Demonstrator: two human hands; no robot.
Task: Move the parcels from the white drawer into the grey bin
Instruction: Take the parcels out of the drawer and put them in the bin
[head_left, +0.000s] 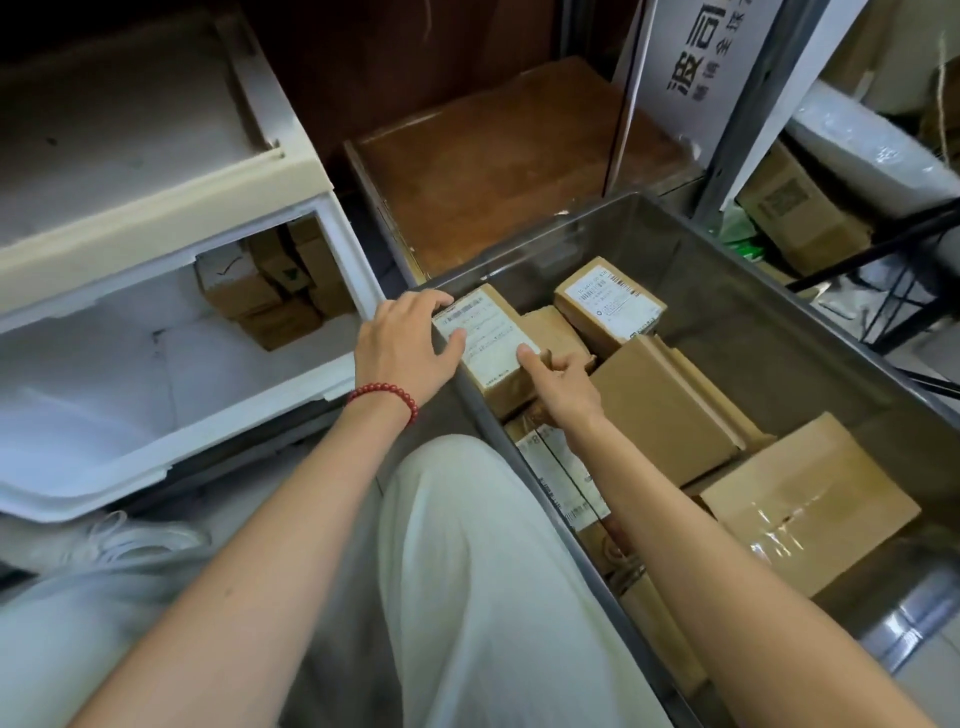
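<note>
Left hand (405, 343): curled over the far-left edge of the labelled parcel (488, 343), thumb on the label.
Right hand (563, 382): pinches the same parcel's near corner.
Parcel: just inside the grey bin's (727, 260) left wall, over other parcels (665, 410).
Room: bare floor shows along the bin's far wall.
White drawer (156, 395): open, left of the bin, boxes (270, 301) at its back.
Wooden tray (493, 171): beyond the bin.

the parcel (488, 343) label is too blurred to read; the right hand (563, 382) partly hides its fingers behind it. the frame (343, 249) half hides the drawer (156, 364) boxes (275, 301). the bin (779, 291) is cut off at the right edge.
</note>
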